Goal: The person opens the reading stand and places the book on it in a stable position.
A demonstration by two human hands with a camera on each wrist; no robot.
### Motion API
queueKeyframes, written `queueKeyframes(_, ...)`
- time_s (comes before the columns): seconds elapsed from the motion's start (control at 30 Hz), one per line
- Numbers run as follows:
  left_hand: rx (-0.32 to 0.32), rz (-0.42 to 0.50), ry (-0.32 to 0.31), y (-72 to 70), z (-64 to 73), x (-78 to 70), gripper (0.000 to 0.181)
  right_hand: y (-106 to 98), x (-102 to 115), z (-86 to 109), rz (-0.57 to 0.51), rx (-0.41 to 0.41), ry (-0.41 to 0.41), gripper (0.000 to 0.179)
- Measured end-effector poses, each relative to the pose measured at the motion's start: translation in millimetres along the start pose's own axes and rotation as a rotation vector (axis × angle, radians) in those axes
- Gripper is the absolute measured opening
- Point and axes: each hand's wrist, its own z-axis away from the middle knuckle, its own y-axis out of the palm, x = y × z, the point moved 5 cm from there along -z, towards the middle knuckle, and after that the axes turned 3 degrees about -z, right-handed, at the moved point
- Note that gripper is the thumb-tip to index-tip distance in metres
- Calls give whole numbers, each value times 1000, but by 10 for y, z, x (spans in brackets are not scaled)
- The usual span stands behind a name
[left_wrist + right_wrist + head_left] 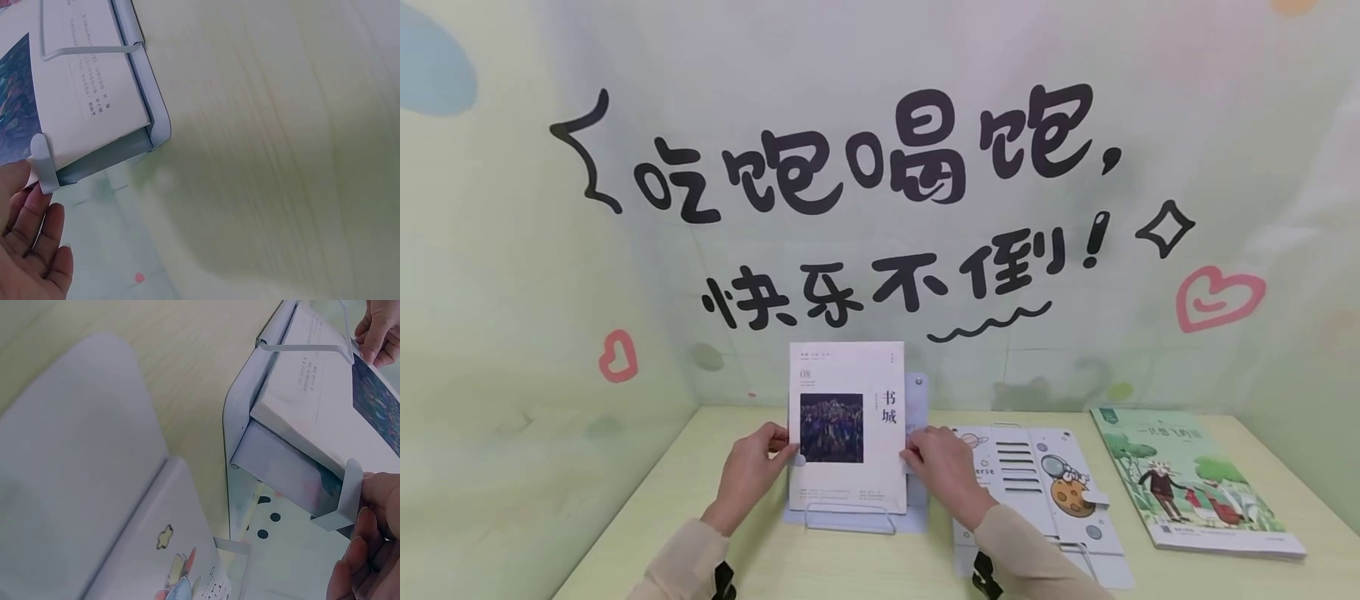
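Observation:
A white book (847, 479) with a dark picture on its cover leans upright on a pale blue-grey reading stand (917, 483). A wire holder (850, 532) crosses the front of the book's lower edge. My left hand (752, 467) is at the book's left edge, its thumb and fingers pinching the small side clip (44, 164) that folds over the cover. On the opposite edge, my right hand (951, 467) pinches the matching side clip (350, 494) between thumb and fingers. Part of the stand is hidden behind the book.
To the right, a second stand (1037, 467) with astronaut and planet drawings lies folded flat, partly under my right forearm. Beyond it lies a green illustrated book (1195, 492). A printed cloth wall (880, 233) rises behind the light wooden table (655, 525).

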Motion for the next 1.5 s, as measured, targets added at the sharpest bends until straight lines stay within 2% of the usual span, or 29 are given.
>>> queueKeyframes(0.13, 4, -2, -11, 4, 29, 10, 20, -16, -19, 11, -47, 20, 13, 15)
queueKeyframes(0.3, -38, 59, -40, -25, 20, 28, 27, -147, -100, 13, -204, 18, 55, 9)
queueKeyframes(0.5, -137, 234, -106, -75, -25, -10, 34, -403, -344, 73, -428, -69, 153, 7)
queueKeyframes(0.6, -173, 328, -151, -90, -32, -63, 33, -503, -493, 125, -500, -89, 218, 8)
queueKeyframes(0.7, -182, 427, -187, -77, -22, -150, 31, -587, -623, 186, -541, -103, 261, 9)
queueKeyframes(0.8, -165, 506, -209, -37, 5, -276, 30, -662, -729, 262, -564, -110, 296, 10)
queueKeyframes(0.9, -136, 566, -204, 17, 40, -442, 28, -728, -823, 361, -578, -98, 340, 10)
queueKeyframes(1.13, -41, 736, -140, 202, 174, -864, 27, -846, -1034, 598, -560, -70, 423, 14)
queueKeyframes(1.3, 67, 769, -119, 405, 306, -1131, 26, -913, -1209, 785, -536, -42, 492, 17)
queueKeyframes(1.5, 207, 805, -84, 649, 453, -1381, 28, -973, -1406, 1040, -563, -3, 525, 17)
